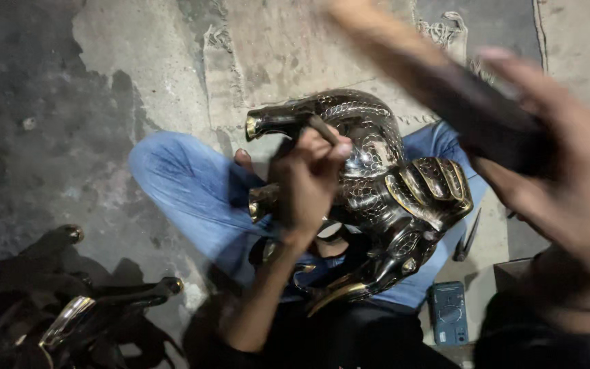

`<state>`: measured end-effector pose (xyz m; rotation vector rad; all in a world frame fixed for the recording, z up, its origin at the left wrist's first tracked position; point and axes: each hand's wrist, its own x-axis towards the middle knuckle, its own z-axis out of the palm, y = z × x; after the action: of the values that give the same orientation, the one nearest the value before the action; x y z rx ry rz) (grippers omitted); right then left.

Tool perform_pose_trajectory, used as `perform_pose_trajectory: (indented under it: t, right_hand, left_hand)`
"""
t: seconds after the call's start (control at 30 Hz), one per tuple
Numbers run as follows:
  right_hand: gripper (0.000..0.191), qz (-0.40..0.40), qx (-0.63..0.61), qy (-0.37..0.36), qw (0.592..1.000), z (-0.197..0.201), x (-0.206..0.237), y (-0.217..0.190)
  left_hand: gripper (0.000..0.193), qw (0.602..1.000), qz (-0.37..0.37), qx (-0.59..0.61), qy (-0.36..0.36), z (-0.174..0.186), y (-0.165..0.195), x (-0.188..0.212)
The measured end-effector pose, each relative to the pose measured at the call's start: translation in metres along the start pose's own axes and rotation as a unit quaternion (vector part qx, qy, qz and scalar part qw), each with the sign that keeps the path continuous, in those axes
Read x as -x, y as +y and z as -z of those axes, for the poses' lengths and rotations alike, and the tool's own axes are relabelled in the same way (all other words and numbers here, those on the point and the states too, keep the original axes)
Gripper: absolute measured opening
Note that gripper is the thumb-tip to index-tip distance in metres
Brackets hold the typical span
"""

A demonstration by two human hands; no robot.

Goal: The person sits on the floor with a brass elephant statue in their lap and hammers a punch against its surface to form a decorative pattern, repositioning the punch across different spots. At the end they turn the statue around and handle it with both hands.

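A dark metal animal figure [377,184], black with brass-coloured trim, is cradled across the lap, on blue-jeaned legs [192,198] folded on a bare concrete floor [104,82]. A fine scale pattern can be seen cut over its rounded back and neck; the upper curve looks well covered, so the engraving is judged to be far along. How much of the underside remains to be worked cannot be told, as it is turned away.

A thin chisel [322,128] is pinched in the left hand [308,181], fingers curled tight round the shaft, its tip set against the figure near the head end. Up at the right, a dark hammer with a wooden handle [438,75] is gripped in the right hand [568,184], raised and blurred; the fingers look loosely wrapped, though blur hides the exact hold.

Further out, a second dark figure with brass trim [69,307] is laid on the floor at lower left. A blue phone [448,313] and a small pointed tool [469,236] are lying just beside the right knee.
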<state>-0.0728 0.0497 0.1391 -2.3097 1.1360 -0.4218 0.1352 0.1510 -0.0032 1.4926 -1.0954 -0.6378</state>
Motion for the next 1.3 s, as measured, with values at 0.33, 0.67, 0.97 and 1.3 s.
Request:
perform_pose_trajectory:
  t: [0.33,0.67,0.97,1.3]
  right_hand:
    - [0.063,-0.231,-0.253,0.274,0.899,-0.102,0.089,0.045]
    - [0.063,-0.221,-0.199,0.225,0.928,-0.117,0.105,0.061]
    - [0.055,-0.216,-0.104,0.157,0.958,-0.076,0.084,0.06]
    - [0.065,-0.225,-0.17,0.219,0.934,-0.095,0.088,0.035]
  left_hand:
    - [0.029,0.918,0.068,0.139,-0.365,0.025,-0.019,-0.09]
    - [0.058,0.816,0.063,0.04,-0.573,-0.044,-0.063,-0.116]
    - [0.059,0.79,-0.026,0.0,-0.612,-0.063,-0.084,-0.113]
    - [0.047,0.767,-0.024,-0.015,-0.641,-0.062,-0.067,-0.114]
